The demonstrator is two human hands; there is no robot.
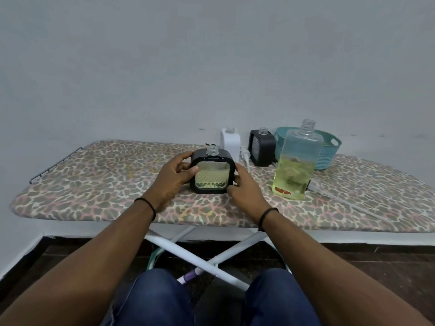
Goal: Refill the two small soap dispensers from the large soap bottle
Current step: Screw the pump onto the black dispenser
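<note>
Two hands, left hand (173,177) and right hand (244,187), clasp the black dispenser (212,171) between them.

Three small dispensers: two black, at 6 o'clock (212,171) and 1 o'clock (262,147), one white (230,142) at 12. One large soap bottle (297,163), one teal basket (327,149), two hands (173,176) (243,188).
</note>
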